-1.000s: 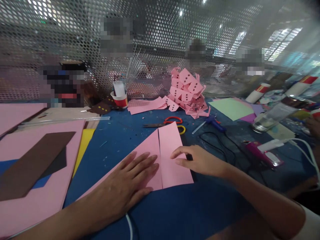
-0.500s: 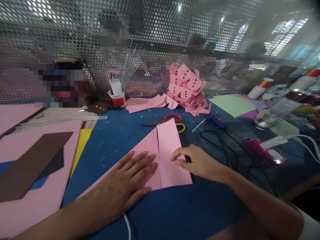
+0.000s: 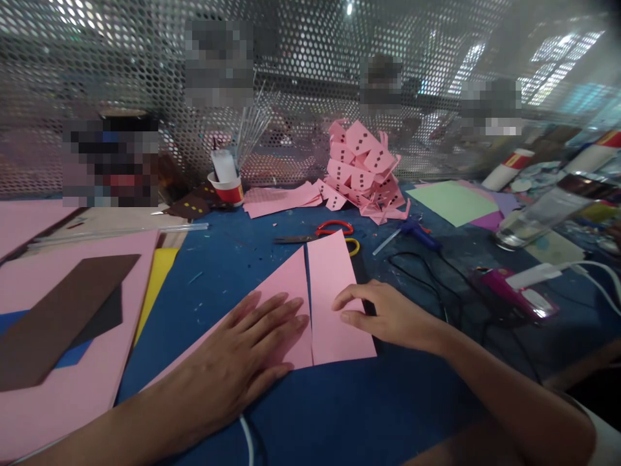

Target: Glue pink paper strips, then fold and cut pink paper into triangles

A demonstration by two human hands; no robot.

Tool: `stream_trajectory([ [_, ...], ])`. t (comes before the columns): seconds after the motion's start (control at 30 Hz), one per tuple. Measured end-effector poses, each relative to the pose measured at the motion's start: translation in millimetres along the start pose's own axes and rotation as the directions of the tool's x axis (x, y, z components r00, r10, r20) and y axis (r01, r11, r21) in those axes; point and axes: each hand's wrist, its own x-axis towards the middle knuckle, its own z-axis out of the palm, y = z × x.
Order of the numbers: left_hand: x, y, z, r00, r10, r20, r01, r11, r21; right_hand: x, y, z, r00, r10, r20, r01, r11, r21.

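A pink sheet of paper (image 3: 330, 278) lies on the blue table top (image 3: 369, 408), folded so two flaps meet along a middle seam. My left hand (image 3: 247, 356) lies flat on the left flap, fingers stretched out toward the seam. My right hand (image 3: 383, 314) rests on the right flap at its right edge, fingers curled with the fingertips pressing the paper. Neither hand holds anything lifted.
Behind the sheet lie red and yellow scissors (image 3: 330, 233) and a heap of pink cut pieces with black dots (image 3: 363, 171). Large pink and brown sheets (image 3: 63, 317) cover the left. A magenta glue gun (image 3: 509, 294), black cords and a glass (image 3: 528, 223) sit right. A perforated metal screen (image 3: 310, 77) closes the back.
Hardly anything has changed: both hands stay pressed on the pink sheet. The view shifted slightly.
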Motion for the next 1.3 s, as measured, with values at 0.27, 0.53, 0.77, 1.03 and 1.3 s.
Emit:
stream_trajectory([
  [0.27, 2.2, 9.3, -9.0, 0.993, 0.100, -0.057, -0.099, 0.995, 0.020, -2.1, 1.5, -1.0, 1.000, 0.013, 0.001, -0.013, 1.000, -0.012],
  [0.53, 2.6, 8.1, -4.6, 0.993, 0.108, -0.054, -0.108, 0.994, 0.005, -4.5, -3.7, -1.0, 0.996, -0.017, 0.089, 0.013, 0.999, 0.051],
  [0.77, 3.5, 10.4, -6.7, 0.996, 0.089, -0.031, -0.090, 0.996, -0.018, -4.1, -3.1, -2.4, 0.989, -0.046, 0.140, 0.043, 0.999, 0.023],
  [1.03, 3.9, 9.0, -5.6, 0.995, 0.091, -0.033, -0.091, 0.996, -0.012, -5.2, -1.9, -3.9, 0.984, -0.051, 0.171, 0.050, 0.999, 0.008],
  [1.3, -1.4, 12.9, 5.2, 0.997, 0.037, -0.070, -0.043, 0.996, -0.080, -4.8, -4.2, -6.4, 0.982, -0.053, 0.179, 0.057, 0.998, -0.015],
])
